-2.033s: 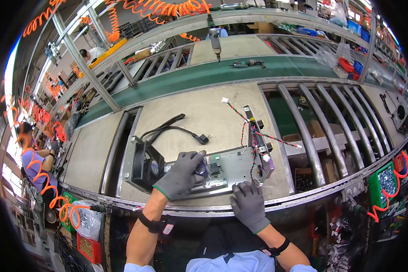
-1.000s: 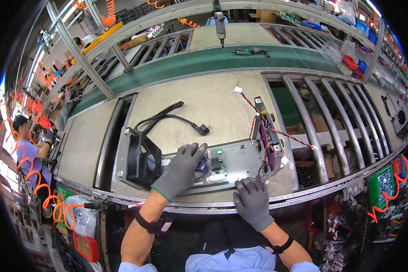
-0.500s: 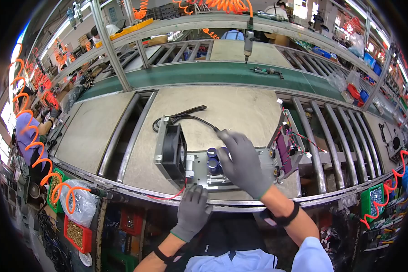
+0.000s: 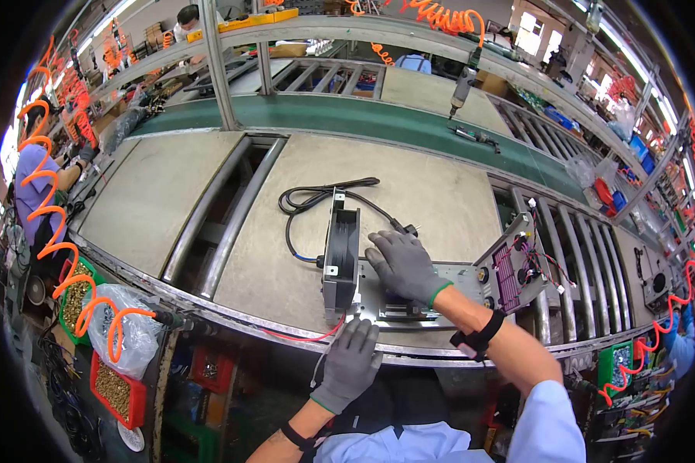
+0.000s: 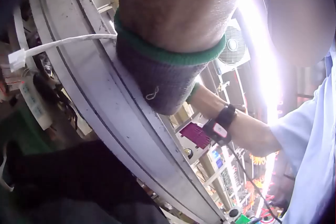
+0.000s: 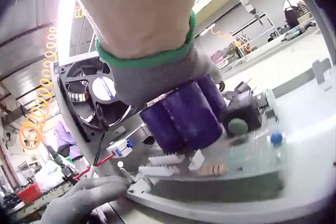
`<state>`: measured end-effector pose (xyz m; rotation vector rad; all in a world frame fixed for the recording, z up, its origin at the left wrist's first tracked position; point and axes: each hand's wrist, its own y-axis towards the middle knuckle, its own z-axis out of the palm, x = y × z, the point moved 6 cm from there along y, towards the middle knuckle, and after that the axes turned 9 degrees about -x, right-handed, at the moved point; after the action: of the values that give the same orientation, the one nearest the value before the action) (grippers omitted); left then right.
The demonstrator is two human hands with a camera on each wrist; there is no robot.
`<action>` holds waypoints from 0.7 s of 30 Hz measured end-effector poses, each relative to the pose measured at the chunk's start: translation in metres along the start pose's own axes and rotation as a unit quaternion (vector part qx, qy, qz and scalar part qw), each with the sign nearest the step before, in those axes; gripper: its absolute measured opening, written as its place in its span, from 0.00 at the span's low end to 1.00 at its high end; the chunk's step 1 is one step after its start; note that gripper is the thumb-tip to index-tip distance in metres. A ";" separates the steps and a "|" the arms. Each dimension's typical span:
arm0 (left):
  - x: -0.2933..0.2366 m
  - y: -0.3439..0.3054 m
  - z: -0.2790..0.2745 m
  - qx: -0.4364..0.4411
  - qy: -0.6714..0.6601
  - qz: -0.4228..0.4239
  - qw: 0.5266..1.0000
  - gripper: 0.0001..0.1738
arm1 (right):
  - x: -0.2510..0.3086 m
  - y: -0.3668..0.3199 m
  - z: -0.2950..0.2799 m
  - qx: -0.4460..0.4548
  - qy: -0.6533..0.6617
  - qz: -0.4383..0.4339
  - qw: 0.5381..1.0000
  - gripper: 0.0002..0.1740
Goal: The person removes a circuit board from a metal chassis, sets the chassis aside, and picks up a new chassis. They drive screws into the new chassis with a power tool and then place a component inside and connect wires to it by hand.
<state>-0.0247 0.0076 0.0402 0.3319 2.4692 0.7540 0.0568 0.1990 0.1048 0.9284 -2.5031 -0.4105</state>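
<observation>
A metal chassis [image 4: 462,272] lies on the work board, with a black fan [image 4: 343,251] upright at its left end and a purple-grilled panel [image 4: 510,276] at its right. My right hand [image 4: 403,266] rests palm down over the circuit board's purple capacitors [image 6: 184,119], fingers extended toward the fan; they hide most of the board. My left hand [image 4: 350,364] lies at the chassis's front edge below the fan, fingers fairly straight and fingertips right at the corner. A red wire [image 4: 301,337] runs past these fingertips, and a white-plugged cable [image 5: 68,40] hangs beside that hand.
A black power cord [image 4: 324,193] lies coiled behind the fan. Metal rollers [image 4: 564,258] flank the work board. A screwdriver [image 4: 463,91] hangs over the green belt [image 4: 347,119], where another tool [image 4: 475,139] lies. Red and green screw bins [image 4: 116,390] sit at the front left.
My left hand has left the capacitors for the front edge by the fan; my right hand has gone from the front edge to the capacitors. The chassis now appears further right as the view turns.
</observation>
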 end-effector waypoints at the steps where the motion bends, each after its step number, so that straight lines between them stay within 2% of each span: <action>1: 0.001 0.000 0.000 -0.004 -0.001 -0.002 1.000 0.30 | 0.000 0.002 -0.001 0.007 -0.012 -0.004 1.000 0.27; 5: 0.000 0.003 0.000 -0.015 -0.013 -0.010 1.000 0.29 | 0.015 0.031 -0.041 -0.117 0.006 -0.059 0.991 0.31; 8: 0.001 0.004 0.001 -0.014 -0.019 -0.012 1.000 0.29 | -0.010 0.011 0.002 0.097 0.008 0.057 0.994 0.32; 9: 0.002 0.005 0.002 -0.016 -0.021 -0.012 1.000 0.29 | -0.002 0.015 -0.003 0.012 0.054 -0.017 0.998 0.33; 13: 0.002 0.001 0.002 -0.013 -0.022 -0.006 1.000 0.29 | -0.020 0.017 0.004 0.088 0.125 0.067 0.986 0.36; 16: 0.002 0.004 0.001 -0.015 -0.020 -0.011 1.000 0.29 | -0.024 0.042 -0.005 0.105 0.126 0.091 0.982 0.38; 17: 0.002 0.005 0.001 -0.011 -0.016 -0.014 1.000 0.28 | -0.028 0.057 -0.005 0.080 0.121 0.075 0.987 0.40; 21: 0.001 0.009 -0.002 0.010 0.008 -0.033 0.999 0.27 | -0.018 0.116 -0.044 0.153 0.037 0.144 0.977 0.39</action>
<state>-0.0258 0.0143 0.0471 0.2501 2.4902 0.7078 0.0276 0.2905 0.1854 0.6559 -2.6210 0.1040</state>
